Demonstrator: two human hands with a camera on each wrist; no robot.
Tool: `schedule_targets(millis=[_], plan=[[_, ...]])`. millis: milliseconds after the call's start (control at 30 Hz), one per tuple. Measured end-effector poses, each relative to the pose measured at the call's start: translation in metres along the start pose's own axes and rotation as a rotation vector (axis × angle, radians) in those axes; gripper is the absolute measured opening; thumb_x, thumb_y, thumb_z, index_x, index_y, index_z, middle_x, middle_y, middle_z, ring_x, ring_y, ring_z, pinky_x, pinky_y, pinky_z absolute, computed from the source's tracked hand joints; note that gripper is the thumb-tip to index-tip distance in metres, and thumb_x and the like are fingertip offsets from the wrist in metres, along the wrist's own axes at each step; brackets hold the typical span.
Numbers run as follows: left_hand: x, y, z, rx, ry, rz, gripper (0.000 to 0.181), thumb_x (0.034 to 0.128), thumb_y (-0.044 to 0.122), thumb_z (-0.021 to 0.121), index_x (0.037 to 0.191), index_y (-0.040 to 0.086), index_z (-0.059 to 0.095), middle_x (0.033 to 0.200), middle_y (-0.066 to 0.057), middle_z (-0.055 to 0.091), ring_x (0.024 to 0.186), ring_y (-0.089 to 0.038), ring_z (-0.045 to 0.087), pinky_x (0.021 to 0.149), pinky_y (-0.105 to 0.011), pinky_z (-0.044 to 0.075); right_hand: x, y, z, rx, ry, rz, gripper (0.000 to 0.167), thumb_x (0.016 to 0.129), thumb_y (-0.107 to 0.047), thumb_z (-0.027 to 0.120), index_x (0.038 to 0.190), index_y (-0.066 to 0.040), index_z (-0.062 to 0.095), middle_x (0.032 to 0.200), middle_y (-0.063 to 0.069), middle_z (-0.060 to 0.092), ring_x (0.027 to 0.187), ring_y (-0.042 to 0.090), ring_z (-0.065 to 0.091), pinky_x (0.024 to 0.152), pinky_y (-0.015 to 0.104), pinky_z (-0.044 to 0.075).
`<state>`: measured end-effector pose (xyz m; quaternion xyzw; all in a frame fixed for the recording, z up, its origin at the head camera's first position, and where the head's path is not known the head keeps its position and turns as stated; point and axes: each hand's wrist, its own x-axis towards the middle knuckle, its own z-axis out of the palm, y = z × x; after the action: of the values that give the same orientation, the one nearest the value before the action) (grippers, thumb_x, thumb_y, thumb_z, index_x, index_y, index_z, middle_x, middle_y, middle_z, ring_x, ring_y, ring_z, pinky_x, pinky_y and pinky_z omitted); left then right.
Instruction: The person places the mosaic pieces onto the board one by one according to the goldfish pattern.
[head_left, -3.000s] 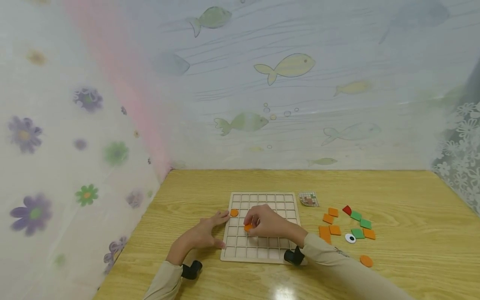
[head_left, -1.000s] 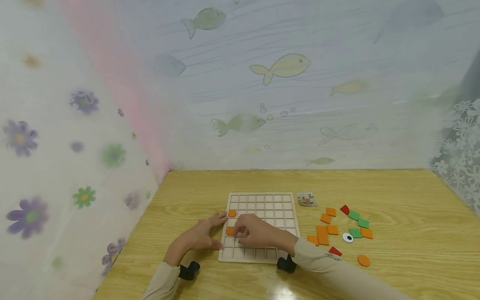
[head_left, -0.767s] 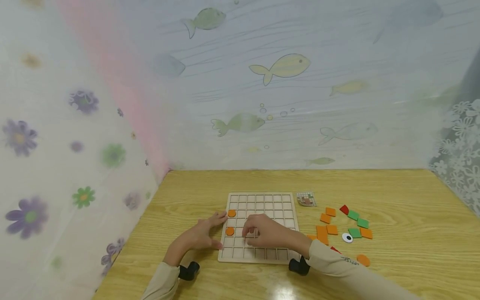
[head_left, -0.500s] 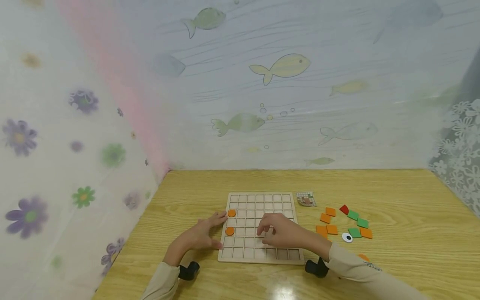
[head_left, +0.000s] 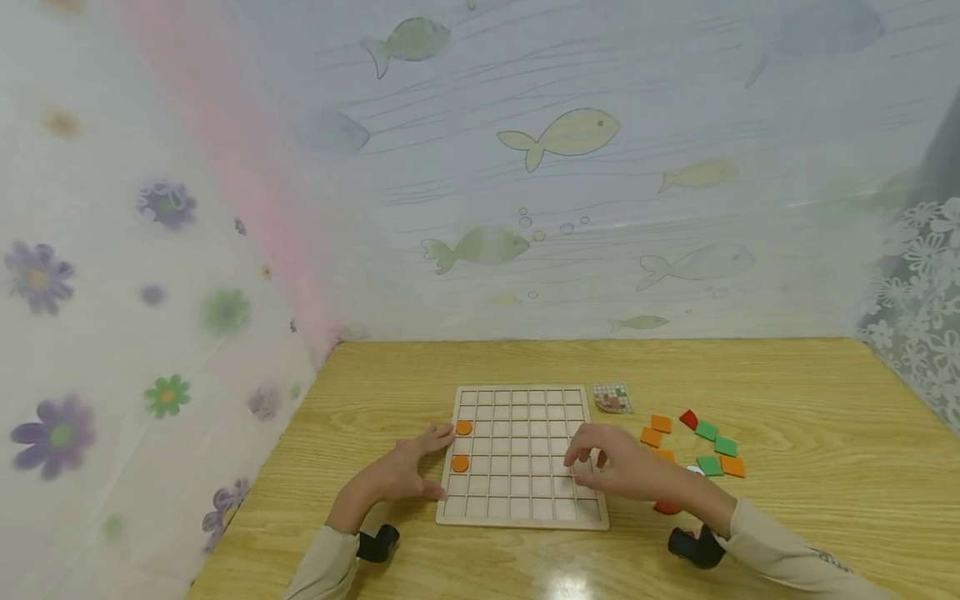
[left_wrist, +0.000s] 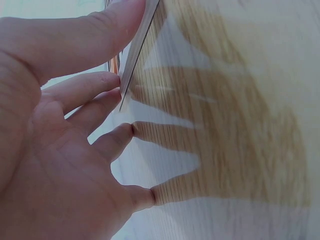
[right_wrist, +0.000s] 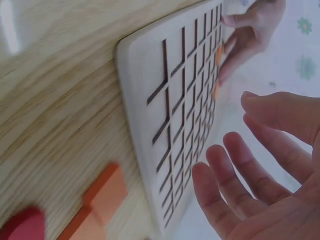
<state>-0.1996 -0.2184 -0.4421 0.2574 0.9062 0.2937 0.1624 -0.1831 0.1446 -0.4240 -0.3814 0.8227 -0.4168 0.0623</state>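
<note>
A pale wooden grid board (head_left: 521, 481) lies flat on the table. Two orange round pieces (head_left: 460, 463) sit in cells of its leftmost column. My left hand (head_left: 397, 471) rests at the board's left edge, fingers spread; the left wrist view shows its thumb and fingertips touching that edge. Over the board's right side hovers my right hand (head_left: 618, 462), its fingers loosely bent. In the right wrist view its fingers (right_wrist: 240, 170) have nothing between them. The right hand and forearm hide some of the loose pieces.
Right of the board lie orange squares (head_left: 651, 437), green squares (head_left: 725, 447), a red piece (head_left: 688, 419) and a partly hidden red one (head_left: 667, 507). A small patterned card (head_left: 612, 398) sits by the board's upper right corner. A curtain (head_left: 480, 167) stands behind the table.
My right hand set an orange round piece in the left column, let go and moved right across the board. The left hand has stayed at the board's edge.
</note>
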Motion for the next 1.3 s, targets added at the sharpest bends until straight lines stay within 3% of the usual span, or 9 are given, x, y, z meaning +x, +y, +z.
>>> schedule_targets(millis=[533, 700, 1067, 1300], plan=[[0.0, -0.001, 0.001, -0.001, 0.001, 0.004, 0.085, 0.0763, 0.02, 0.079, 0.146, 0.0, 0.033, 0.155, -0.014, 0.02, 0.141, -0.04, 0.013, 0.105, -0.068, 0.003, -0.048, 0.011, -0.041, -0.075, 0.128, -0.037, 0.017, 0.084, -0.008, 0.071, 0.097, -0.016, 0.065, 0.091, 0.001, 0.061, 0.077, 0.017, 0.055, 0.061, 0.026, 0.051], [0.0, -0.001, 0.0, -0.013, 0.001, 0.008, 0.085, 0.0761, 0.02, 0.079, 0.145, 0.0, 0.033, 0.155, -0.015, 0.02, 0.14, -0.041, 0.013, 0.103, -0.07, 0.001, -0.063, 0.016, -0.05, -0.099, 0.143, -0.034, 0.018, 0.082, -0.005, 0.072, 0.097, -0.012, 0.065, 0.089, 0.002, 0.061, 0.076, 0.016, 0.054, 0.057, 0.025, 0.05], [0.0, -0.001, 0.001, -0.018, -0.001, -0.018, 0.085, 0.0761, 0.015, 0.079, 0.147, 0.003, 0.033, 0.155, -0.012, 0.021, 0.141, -0.039, 0.011, 0.106, -0.066, 0.001, -0.096, 0.025, -0.063, -0.093, 0.116, 0.088, 0.012, 0.086, -0.007, 0.068, 0.098, -0.009, 0.065, 0.092, 0.004, 0.062, 0.076, 0.007, 0.054, 0.057, 0.025, 0.05], [-0.001, 0.0, 0.0, -0.032, -0.01, -0.035, 0.085, 0.0764, 0.014, 0.079, 0.147, 0.004, 0.032, 0.156, -0.011, 0.019, 0.141, -0.038, 0.011, 0.106, -0.065, -0.001, -0.115, 0.036, -0.066, -0.029, 0.075, 0.086, 0.013, 0.086, -0.005, 0.068, 0.099, -0.006, 0.065, 0.093, 0.004, 0.062, 0.078, 0.008, 0.056, 0.058, 0.026, 0.051]])
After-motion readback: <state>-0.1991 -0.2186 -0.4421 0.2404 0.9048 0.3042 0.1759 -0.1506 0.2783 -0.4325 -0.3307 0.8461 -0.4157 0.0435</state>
